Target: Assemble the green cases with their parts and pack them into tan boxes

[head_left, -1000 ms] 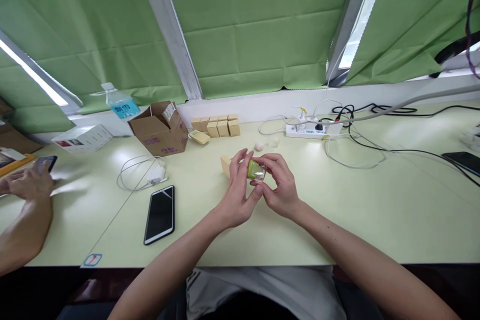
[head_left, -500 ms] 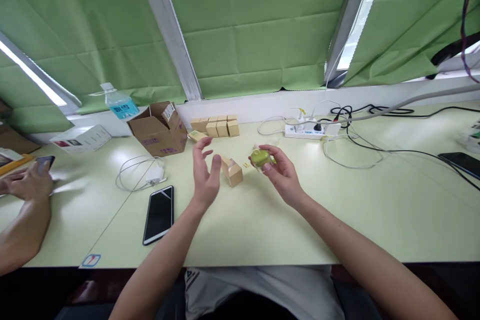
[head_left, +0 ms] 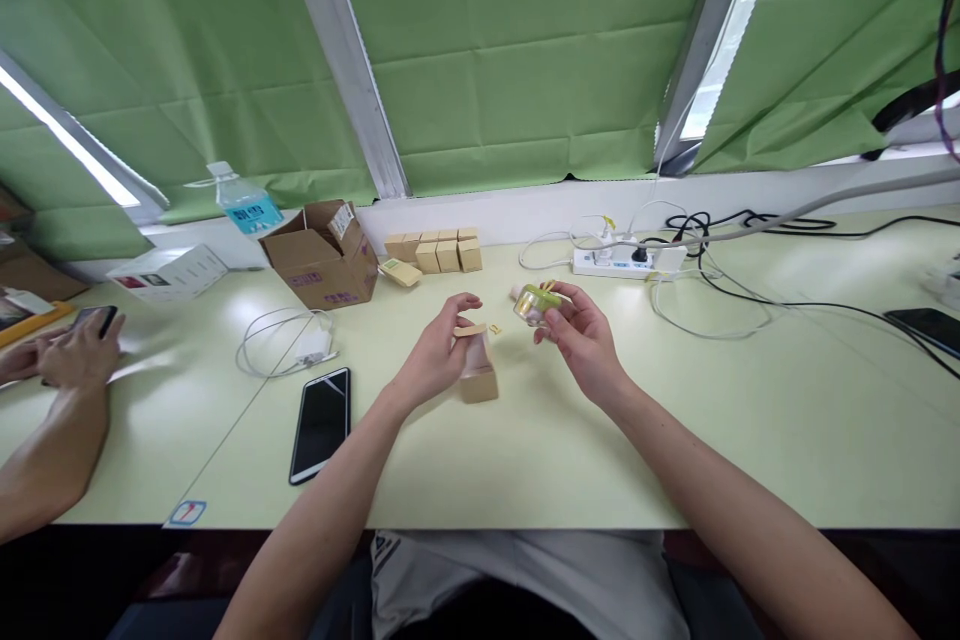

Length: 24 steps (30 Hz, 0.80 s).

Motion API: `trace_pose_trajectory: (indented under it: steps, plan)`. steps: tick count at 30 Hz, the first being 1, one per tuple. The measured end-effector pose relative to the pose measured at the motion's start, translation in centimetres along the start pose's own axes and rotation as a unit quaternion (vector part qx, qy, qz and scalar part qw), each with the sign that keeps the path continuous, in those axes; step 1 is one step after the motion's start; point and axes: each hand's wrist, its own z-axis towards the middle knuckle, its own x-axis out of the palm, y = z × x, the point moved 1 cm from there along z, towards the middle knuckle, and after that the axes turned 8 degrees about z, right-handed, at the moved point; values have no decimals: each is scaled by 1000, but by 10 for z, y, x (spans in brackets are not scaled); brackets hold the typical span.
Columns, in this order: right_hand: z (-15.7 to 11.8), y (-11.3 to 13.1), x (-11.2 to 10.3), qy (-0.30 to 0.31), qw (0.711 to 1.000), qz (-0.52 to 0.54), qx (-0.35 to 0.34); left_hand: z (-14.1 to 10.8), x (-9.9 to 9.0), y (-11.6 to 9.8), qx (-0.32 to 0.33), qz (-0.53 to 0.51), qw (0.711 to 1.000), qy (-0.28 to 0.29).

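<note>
My left hand [head_left: 439,350] has its thumb and fingers around the raised flap of a small open cardboard box [head_left: 480,382], which is tilted on the table. Between the fingers of my right hand [head_left: 581,330] is a small green and clear plastic item [head_left: 535,304], held above the table just right of the box. A tiny yellow piece [head_left: 495,329] lies behind the box. Several small closed boxes [head_left: 448,255] stand in a row near the wall, with a flat tan packet [head_left: 400,272] at their left.
A phone [head_left: 321,425] and a white charger [head_left: 313,345] lie to the left, before a large carton [head_left: 322,265] and a bottle [head_left: 247,205]. Another person's hands [head_left: 75,355] hold a phone at far left. A power strip [head_left: 615,260] with cables sits behind right.
My left hand has moved right and closed on the small box's flap; the box has turned and shifted nearer. The green item has been turned in my right hand, showing its clear side.
</note>
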Motion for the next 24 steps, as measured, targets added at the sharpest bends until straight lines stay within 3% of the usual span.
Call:
trace_pose_trajectory:
  steps: [7,12,18,21,24]
  plan:
    - [-8,5,12,78,996,-35,-1,-4,15,3,84,27,993,-75]
    - [-7,7,7,76,994,11,74,-7,-1,-5,94,101,980,-145]
    - [-7,12,14,86,989,56,106,-21,-17,-22,9,232,971,-63]
    - [-14,14,26,128,989,9,75,-23,-7,-16,-31,157,987,-33]
    - [-22,16,35,188,979,-36,61,-20,7,-7,-31,78,995,-52]
